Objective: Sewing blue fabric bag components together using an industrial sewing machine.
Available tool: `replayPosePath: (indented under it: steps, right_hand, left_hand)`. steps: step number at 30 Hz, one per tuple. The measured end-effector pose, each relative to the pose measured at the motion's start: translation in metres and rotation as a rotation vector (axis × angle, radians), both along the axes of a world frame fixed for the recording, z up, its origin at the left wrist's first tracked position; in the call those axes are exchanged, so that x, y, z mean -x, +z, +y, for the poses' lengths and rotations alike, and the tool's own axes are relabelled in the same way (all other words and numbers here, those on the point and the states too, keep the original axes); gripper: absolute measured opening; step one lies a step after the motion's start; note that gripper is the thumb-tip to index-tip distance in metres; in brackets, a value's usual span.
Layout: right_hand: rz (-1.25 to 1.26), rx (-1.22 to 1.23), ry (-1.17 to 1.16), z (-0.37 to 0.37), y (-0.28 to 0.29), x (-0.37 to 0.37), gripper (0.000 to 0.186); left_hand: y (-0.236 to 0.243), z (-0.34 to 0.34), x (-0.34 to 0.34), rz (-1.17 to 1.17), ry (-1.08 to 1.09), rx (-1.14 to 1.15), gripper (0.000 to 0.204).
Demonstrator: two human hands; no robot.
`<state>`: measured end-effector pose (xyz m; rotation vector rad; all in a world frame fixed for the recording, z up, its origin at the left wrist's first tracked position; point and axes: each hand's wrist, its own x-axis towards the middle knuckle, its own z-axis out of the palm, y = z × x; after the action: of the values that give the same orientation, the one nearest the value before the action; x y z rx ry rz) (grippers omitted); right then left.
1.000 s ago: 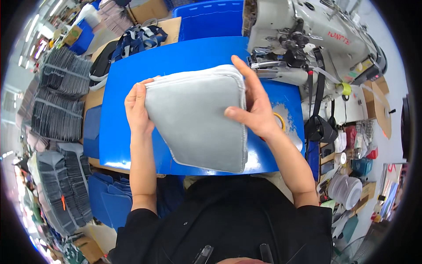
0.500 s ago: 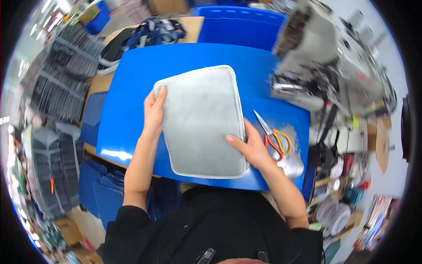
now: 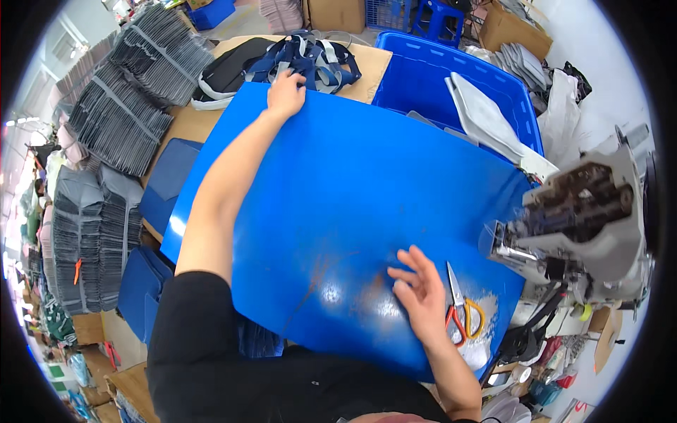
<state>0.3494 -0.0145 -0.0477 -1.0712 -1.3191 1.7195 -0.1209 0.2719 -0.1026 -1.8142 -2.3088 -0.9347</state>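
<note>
My left hand (image 3: 285, 97) reaches to the far left corner of the blue work surface (image 3: 338, 162), its fingers curled onto a pile of navy and grey straps (image 3: 328, 67). Beside the straps lies a black piece with a pale band (image 3: 236, 60). My right hand (image 3: 416, 289) hangs over the right part of the surface, fingers apart and holding nothing. Close to it lie scissors (image 3: 457, 310) with red and yellow handles. A pale grey padded piece (image 3: 479, 116) rests at the near side of the blue bin (image 3: 522, 99) at the back right.
A grey sewing machine (image 3: 585, 211) stands at the right. Bundled stacks of grey panels (image 3: 120, 113) and navy panels (image 3: 166, 176) flank the surface at the left. Cardboard boxes (image 3: 515, 28) and a blue stool (image 3: 441, 21) are behind the bin.
The grey padded piece has left both hands. My left hand has moved up to the straps, my right hand has opened, and the view has shifted toward the back of the surface.
</note>
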Motion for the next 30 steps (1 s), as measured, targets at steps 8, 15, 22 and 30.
replayPosePath:
  steps: [8,15,22,30]
  right_hand:
    - [-0.38,-0.268,-0.073,-0.017,0.017,-0.025,0.037]
    - [-0.264,-0.238,-0.093,-0.033,0.019,-0.034,0.035]
    - [0.165,-0.431,0.249,-0.015,0.123,-0.007,0.032]
    - [0.766,-0.016,0.649,-0.051,0.201,0.021,0.038]
  left_hand:
    - [0.02,0.103,0.021,0.763,-0.04,0.645,0.037]
    - [0.107,0.078,0.085,0.273,-0.213,0.45,0.045]
    - [0.263,-0.061,0.088,-0.283,-0.317,-0.018,0.066]
    - [0.356,-0.178,0.01,-0.508,-0.594,-0.478,0.05]
